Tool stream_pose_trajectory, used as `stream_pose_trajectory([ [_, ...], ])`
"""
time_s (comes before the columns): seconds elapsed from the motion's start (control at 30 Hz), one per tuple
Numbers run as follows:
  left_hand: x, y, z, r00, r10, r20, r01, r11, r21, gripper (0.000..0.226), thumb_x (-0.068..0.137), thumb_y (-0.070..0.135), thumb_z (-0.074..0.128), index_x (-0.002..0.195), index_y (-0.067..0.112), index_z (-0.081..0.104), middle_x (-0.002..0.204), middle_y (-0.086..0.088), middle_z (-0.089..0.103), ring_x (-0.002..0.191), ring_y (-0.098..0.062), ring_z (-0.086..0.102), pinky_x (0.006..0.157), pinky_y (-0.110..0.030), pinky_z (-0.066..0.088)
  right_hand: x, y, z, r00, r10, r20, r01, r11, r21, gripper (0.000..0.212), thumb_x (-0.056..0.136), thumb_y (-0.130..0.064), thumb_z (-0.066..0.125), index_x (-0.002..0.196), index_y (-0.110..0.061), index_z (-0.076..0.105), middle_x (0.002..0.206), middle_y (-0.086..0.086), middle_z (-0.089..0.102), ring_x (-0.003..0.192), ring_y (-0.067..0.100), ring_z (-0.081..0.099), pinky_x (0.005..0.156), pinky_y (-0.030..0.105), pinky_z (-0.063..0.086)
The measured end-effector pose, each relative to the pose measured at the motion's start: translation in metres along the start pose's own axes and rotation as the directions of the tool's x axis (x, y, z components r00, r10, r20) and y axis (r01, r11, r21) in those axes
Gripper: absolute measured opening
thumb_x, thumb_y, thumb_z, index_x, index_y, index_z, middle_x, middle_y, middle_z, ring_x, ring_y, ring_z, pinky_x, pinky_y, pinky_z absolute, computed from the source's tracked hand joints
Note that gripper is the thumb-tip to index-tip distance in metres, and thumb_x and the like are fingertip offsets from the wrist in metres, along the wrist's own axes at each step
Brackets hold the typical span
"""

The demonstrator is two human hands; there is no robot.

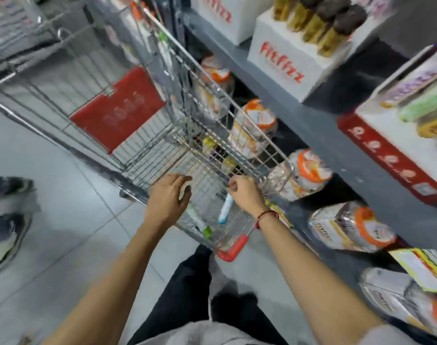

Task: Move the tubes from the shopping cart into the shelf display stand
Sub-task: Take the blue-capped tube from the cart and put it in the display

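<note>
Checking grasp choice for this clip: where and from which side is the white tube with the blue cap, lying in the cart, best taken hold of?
Probably mid-body, from above. The white tube with the blue cap lies flat on the shopping cart floor, long axis toward the person, so fingers could close across its narrow width. The wire sides block sideways approach. The right hand is right over it; blur hides whether it touches.

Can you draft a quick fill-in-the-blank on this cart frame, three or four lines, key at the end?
1. The tube hanging from the right hand has a ____ cap.
2. The bracelet on the right wrist is ____.
3. The jars on the low shelf beside the shopping cart have ____ lids.
4. The white boxes on the upper shelf read ____.

Missing words: blue; red; orange; fitfizz
</note>
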State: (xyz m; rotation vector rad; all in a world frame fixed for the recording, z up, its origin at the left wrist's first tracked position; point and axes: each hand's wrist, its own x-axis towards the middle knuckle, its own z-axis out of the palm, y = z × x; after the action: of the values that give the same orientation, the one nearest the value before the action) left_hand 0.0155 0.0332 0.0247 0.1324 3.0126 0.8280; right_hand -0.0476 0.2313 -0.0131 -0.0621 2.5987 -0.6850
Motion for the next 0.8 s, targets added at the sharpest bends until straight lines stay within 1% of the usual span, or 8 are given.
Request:
stream_pose_trajectory([
  [0.1,-0.006,-0.009,0.012,0.999,-0.022,0.043,0.021,0.999,0.030,0.021,0.089,0.012,0.056,0.109,0.004,0.062,0.105,-0.018,0.067,0.100,-0.037,0.060,0.078,-0.049,0.052,0.028,0.014,0.033,0.992,0.108,0.066,-0.107,0.994,-0.023,0.011,0.088,-0.010,0.060,0.090,-0.001,0.066,0.098,0.018,0.069,0.091,0.033,0.065,0.078,0.042,0.056],
  [0.2,-0.007,-0.013,0.022,0.999,-0.019,0.049,0.015,0.997,0.075,0.021,0.089,0.014,0.056,0.108,0.005,0.062,0.102,-0.017,0.068,0.098,-0.035,0.060,0.077,-0.046,0.051,0.053,0.025,0.056,0.967,0.242,0.081,-0.243,0.970,0.003,0.012,0.088,-0.016,0.063,0.085,-0.004,0.064,0.087,0.015,0.066,0.079,0.030,0.064,0.068,0.037,0.057],
  [0.23,-0.007,-0.014,0.024,0.999,-0.026,0.041,0.022,0.996,0.087,0.020,0.089,0.014,0.056,0.107,0.005,0.062,0.102,-0.016,0.068,0.097,-0.035,0.060,0.076,-0.045,0.050,0.060,0.030,0.064,0.956,0.279,0.092,-0.281,0.959,0.018,0.016,0.088,-0.016,0.064,0.096,-0.003,0.064,0.096,0.017,0.066,0.088,0.032,0.065,0.075,0.038,0.057],
  [0.3,-0.005,-0.016,0.028,0.998,-0.052,0.029,0.048,0.993,0.104,0.020,0.089,0.015,0.056,0.105,0.005,0.063,0.101,-0.015,0.069,0.097,-0.034,0.059,0.073,-0.044,0.052,0.075,0.040,0.079,0.929,0.354,0.112,-0.361,0.931,0.048,0.037,0.087,-0.013,0.063,0.120,0.001,0.055,0.121,0.021,0.060,0.110,0.035,0.060,0.092,0.039,0.051],
  [0.4,-0.005,-0.019,0.032,0.997,-0.067,0.043,0.061,0.990,0.127,0.023,0.090,0.018,0.053,0.106,0.005,0.062,0.103,-0.014,0.068,0.099,-0.033,0.058,0.072,-0.047,0.054,0.091,0.048,0.099,0.892,0.444,0.090,-0.452,0.885,0.110,0.044,0.088,-0.015,0.063,0.126,0.004,0.050,0.130,0.022,0.056,0.118,0.033,0.055,0.095,0.036,0.046],
  [0.5,-0.005,-0.019,0.034,0.997,-0.075,0.014,0.072,0.988,0.140,0.022,0.088,0.019,0.055,0.104,0.007,0.064,0.100,-0.013,0.069,0.096,-0.032,0.060,0.067,-0.043,0.054,0.100,0.049,0.113,0.874,0.481,0.061,-0.485,0.861,0.156,0.049,0.089,-0.015,0.063,0.129,0.007,0.044,0.130,0.023,0.055,0.118,0.035,0.055,0.092,0.037,0.047],
  [0.63,-0.006,-0.017,0.036,0.994,-0.102,-0.025,0.105,0.982,0.159,0.019,0.088,0.021,0.055,0.099,0.010,0.066,0.094,-0.007,0.070,0.092,-0.026,0.061,0.057,-0.032,0.048,0.106,0.057,0.124,0.851,0.523,0.039,-0.524,0.847,0.084,0.045,0.091,-0.009,0.058,0.131,0.001,0.040,0.128,0.025,0.057,0.113,0.037,0.059,0.088,0.041,0.052],
  [0.8,-0.007,-0.017,0.036,0.994,-0.108,-0.024,0.110,0.980,0.167,0.019,0.088,0.022,0.056,0.097,0.011,0.066,0.095,-0.006,0.070,0.091,-0.026,0.061,0.055,-0.031,0.047,0.104,0.052,0.116,0.875,0.477,0.076,-0.481,0.875,0.045,0.047,0.089,-0.008,0.058,0.131,0.001,0.038,0.128,0.024,0.055,0.113,0.038,0.059,0.091,0.043,0.054],
])
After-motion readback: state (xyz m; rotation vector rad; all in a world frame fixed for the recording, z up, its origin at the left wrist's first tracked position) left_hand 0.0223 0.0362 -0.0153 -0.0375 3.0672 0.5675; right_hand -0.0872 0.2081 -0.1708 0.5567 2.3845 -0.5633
